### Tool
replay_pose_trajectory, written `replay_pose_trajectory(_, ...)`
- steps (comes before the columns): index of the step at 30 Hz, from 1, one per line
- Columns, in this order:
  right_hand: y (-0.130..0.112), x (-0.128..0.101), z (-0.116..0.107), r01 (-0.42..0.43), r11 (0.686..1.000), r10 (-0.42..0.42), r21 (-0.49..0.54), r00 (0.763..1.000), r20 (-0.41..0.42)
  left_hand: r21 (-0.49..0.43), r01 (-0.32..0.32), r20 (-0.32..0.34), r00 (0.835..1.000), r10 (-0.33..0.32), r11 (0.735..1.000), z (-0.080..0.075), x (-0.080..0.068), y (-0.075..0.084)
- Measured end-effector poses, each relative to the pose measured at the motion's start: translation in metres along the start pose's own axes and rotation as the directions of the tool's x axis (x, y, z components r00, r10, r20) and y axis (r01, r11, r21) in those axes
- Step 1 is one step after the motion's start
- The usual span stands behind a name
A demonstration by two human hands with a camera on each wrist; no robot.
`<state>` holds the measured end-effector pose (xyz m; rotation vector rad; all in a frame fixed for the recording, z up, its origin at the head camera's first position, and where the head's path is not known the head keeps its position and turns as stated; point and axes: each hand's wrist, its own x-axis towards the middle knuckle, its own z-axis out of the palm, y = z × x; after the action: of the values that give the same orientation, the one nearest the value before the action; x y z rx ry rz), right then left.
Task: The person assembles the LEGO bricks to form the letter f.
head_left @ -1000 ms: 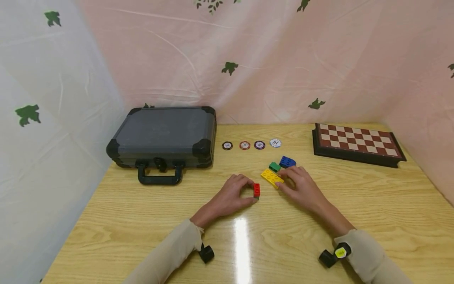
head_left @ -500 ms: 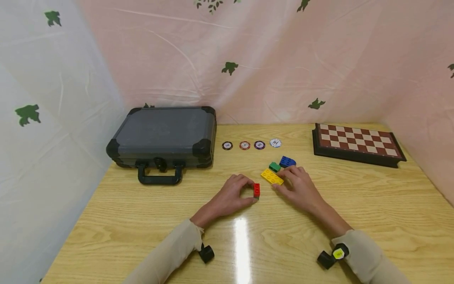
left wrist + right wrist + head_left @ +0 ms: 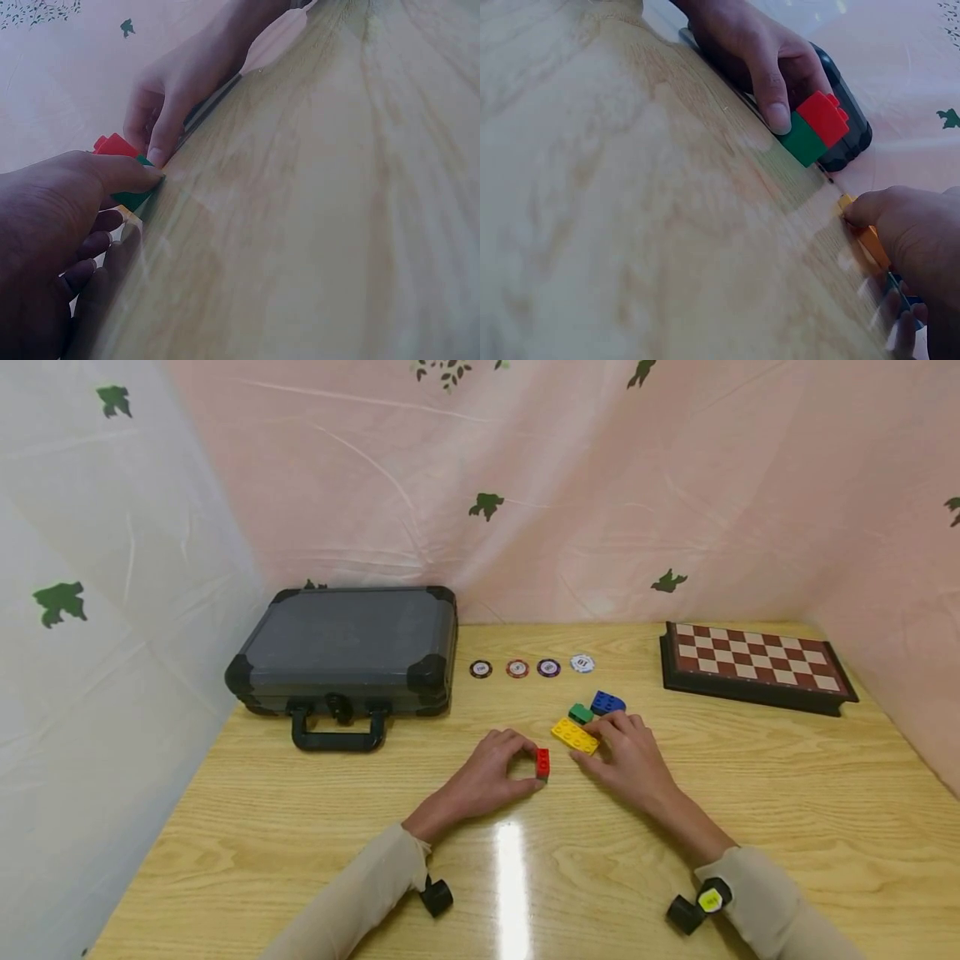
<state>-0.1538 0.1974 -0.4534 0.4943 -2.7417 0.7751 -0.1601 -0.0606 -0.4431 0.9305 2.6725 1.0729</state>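
A: From the head view, where's the red brick [image 3: 542,763]?
B: On the table [image 3: 300,827], standing tall, pinched by the left hand [image 3: 480,781].
A: And the right hand [image 3: 628,760]?
B: Fingers curled on the yellow plate [image 3: 574,735], its long axis running diagonally.
A: Right wrist view?
B: Red brick [image 3: 823,116] stacked on a green brick [image 3: 801,139], thumb touching green.

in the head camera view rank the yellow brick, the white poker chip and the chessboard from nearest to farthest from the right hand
1. Yellow brick: touching the right hand, at its fingertips.
2. White poker chip: farther back, at the right end of the chip row.
3. Chessboard: far right, near the back corner of the table.
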Motion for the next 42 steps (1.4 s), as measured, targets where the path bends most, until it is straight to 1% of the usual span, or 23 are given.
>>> replay_pose_trajectory(11, -0.002, -0.001, 0.001, -0.005, 1.000, 0.005, 0.027, 1.000, 0.002, 0.000, -0.006, -0.004, 1.000, 0.006, 1.000, 0.001, -0.001, -0.001)
replay_pose_trajectory(21, -0.002, -0.001, -0.002, 0.002, 0.999, -0.002, 0.053, 1.000, 0.001, -0.002, 0.002, -0.001, 1.000, -0.002, 1.000, 0.000, -0.001, 0.001)
replay_pose_trajectory(31, -0.001, -0.003, -0.009, -0.029, 0.994, 0.027, 0.109, 1.000, 0.012, -0.005, 0.010, -0.003, 1.000, -0.010, 1.000, 0.001, -0.001, 0.000)
replay_pose_trajectory(42, -0.009, -0.004, -0.017, -0.009, 0.993, 0.010, 0.121, 1.000, -0.004, -0.004, 0.004, -0.004, 1.000, -0.004, 1.000, 0.001, 0.000, 0.000)
